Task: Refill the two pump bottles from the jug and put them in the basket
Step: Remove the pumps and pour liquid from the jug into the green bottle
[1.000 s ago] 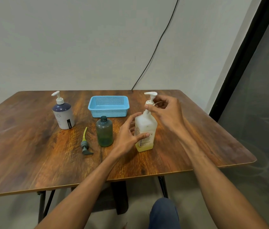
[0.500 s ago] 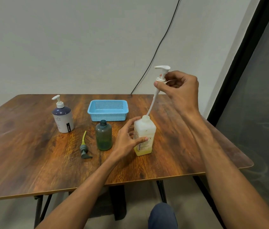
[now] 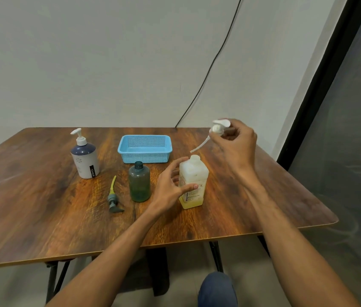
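right hand [image 3: 234, 142] pinched white pump [image 3: 217, 129], tube slanting down-left just above square bottle [image 3: 193, 182] neck | left hand [image 3: 170, 189] gripped that bottle

Square translucent bottle [image 3: 193, 185]: upright, neck open, yellowish liquid low inside. Its white pump [image 3: 217, 129] held clear above, tube angled down-left. Green bottle [image 3: 139, 182] upright, uncapped; its pump [image 3: 113, 199] lying alongside. White-and-navy pump bottle [image 3: 84, 161] upright, capped. Blue basket [image 3: 145, 148] behind.
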Demonstrator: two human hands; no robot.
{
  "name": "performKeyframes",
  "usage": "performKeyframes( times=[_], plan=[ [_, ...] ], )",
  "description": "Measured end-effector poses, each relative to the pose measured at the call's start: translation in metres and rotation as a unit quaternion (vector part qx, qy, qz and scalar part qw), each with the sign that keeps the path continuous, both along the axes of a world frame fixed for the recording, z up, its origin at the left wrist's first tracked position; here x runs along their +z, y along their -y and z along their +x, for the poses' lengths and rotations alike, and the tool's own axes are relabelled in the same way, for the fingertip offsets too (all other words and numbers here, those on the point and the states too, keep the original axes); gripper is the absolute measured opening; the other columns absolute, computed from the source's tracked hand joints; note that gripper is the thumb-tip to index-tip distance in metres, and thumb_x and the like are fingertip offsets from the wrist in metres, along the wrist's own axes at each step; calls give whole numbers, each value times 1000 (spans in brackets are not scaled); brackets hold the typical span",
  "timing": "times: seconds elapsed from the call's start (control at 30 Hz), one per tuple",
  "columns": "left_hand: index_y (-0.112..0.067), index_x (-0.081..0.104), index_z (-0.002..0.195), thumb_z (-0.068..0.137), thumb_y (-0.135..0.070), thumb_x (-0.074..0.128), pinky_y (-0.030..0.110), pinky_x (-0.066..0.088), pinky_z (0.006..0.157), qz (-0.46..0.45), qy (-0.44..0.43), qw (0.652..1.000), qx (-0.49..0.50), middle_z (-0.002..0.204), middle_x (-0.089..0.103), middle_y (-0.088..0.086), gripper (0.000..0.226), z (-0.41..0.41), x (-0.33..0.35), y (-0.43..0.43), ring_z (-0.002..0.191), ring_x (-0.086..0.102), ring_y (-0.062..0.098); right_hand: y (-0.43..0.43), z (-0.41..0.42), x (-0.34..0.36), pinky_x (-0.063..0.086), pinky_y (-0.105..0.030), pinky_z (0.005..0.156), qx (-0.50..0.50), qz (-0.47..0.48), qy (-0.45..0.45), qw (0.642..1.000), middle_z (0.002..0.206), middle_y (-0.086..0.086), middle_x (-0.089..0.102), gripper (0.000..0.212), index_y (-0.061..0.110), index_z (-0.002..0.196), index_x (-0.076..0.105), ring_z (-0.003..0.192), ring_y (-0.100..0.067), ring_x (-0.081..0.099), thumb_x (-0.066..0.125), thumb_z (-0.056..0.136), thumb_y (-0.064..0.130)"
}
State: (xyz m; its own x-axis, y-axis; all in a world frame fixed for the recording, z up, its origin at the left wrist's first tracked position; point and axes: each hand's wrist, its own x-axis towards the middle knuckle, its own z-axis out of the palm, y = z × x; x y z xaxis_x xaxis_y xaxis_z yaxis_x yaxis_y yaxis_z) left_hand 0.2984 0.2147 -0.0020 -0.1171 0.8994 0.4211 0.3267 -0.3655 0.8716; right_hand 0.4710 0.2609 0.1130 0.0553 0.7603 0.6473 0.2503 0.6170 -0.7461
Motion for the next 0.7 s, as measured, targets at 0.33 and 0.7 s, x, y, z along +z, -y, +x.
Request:
performKeyframes(
  times=[0.33,0.7],
  plan=[
    [-35,50,136,70,-30,89,17,52,88,19,-8,1000,4,135,52,-23,77,-1,-4,-2,118,55,-4,-26,5,-116,54,-29,66,-92,-146,64,983,91,-1,71,21,13,91,74,84,-17,66,84,72,11],
    [-36,49,137,70,-30,89,11,49,88,13,-14,1000,2,133,53,-26,79,-1,-4,-1,118,52,-9,-27,8,-172,33,-18,56,-99,-166,191,962,87,3,61,25,22,80,58,79,-12,56,79,77,8]
  ],
)
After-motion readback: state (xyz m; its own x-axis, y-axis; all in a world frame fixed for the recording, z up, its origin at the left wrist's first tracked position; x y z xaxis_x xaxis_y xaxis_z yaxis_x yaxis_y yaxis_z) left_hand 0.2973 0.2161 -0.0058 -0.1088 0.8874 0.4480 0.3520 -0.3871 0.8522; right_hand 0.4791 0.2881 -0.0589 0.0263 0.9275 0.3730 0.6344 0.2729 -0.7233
